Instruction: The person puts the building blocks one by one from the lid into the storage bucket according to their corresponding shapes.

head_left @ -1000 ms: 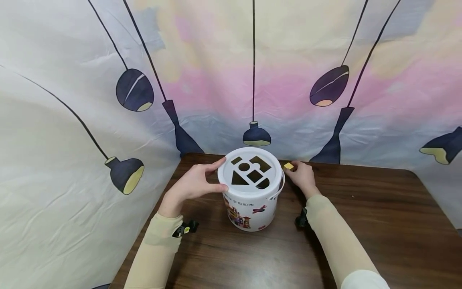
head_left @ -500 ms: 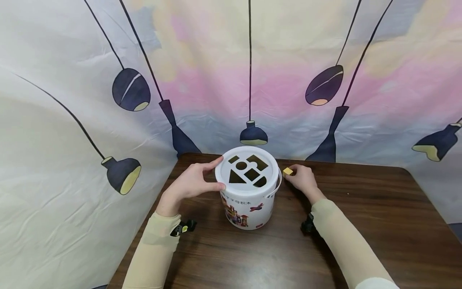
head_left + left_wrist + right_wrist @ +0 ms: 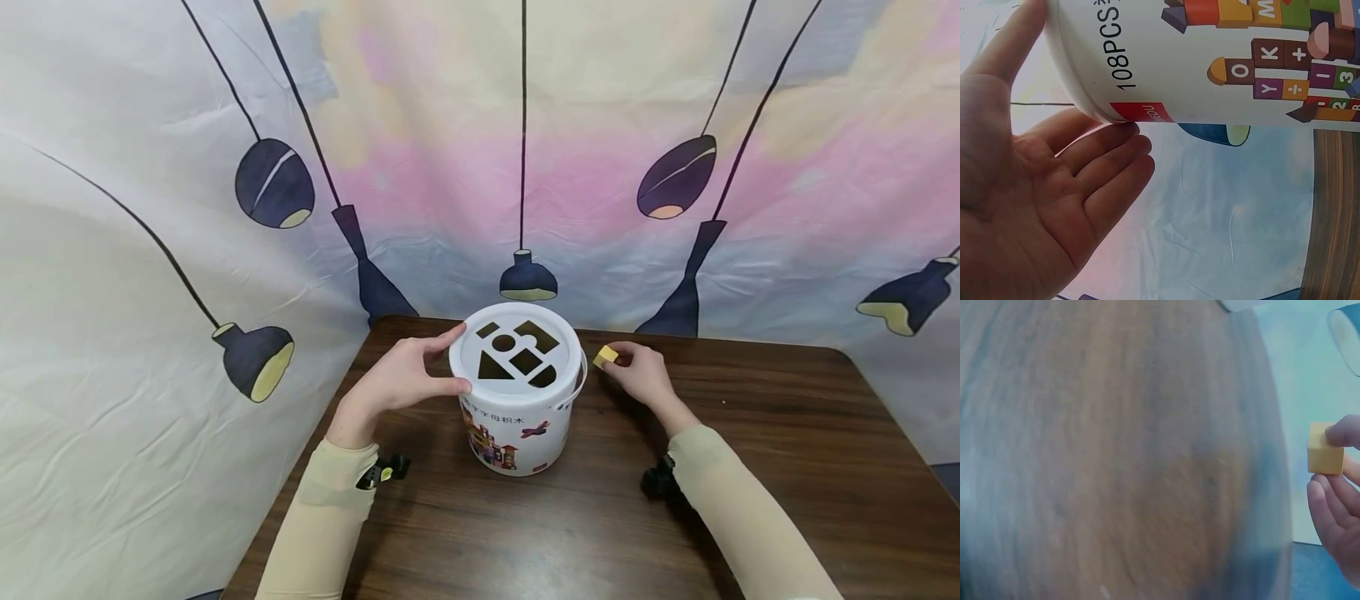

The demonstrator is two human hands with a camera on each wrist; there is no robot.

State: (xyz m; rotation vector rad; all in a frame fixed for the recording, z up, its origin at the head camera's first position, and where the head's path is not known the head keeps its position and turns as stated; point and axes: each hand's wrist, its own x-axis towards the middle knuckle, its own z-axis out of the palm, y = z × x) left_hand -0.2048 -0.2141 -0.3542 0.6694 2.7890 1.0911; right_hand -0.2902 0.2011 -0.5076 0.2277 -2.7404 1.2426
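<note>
A white bucket [image 3: 517, 433] printed with toy blocks stands upright on the table. Holes of several shapes are cut through its white lid [image 3: 513, 310]. My left hand [image 3: 401, 379] rests against the left side of the lid's rim, thumb in front and forefinger behind. In the left wrist view, that hand's fingers [image 3: 1100, 181] extend nearly straight along the bucket [image 3: 1166, 69]. To the right of the bucket, my right hand [image 3: 641, 371] pinches a small yellow block [image 3: 605, 357] between thumb and fingers. The right wrist view also has this block [image 3: 1325, 453], apart from the bucket.
The dark brown wooden table [image 3: 750, 417] extends to the right and toward me. Behind it hangs a cloth backdrop [image 3: 450, 167] with printed lamps. A white handle [image 3: 576, 392] hangs on the bucket's right side.
My right hand has drawn slightly toward me and away from the bucket, with the yellow block in its fingers. The left hand keeps its place on the rim.
</note>
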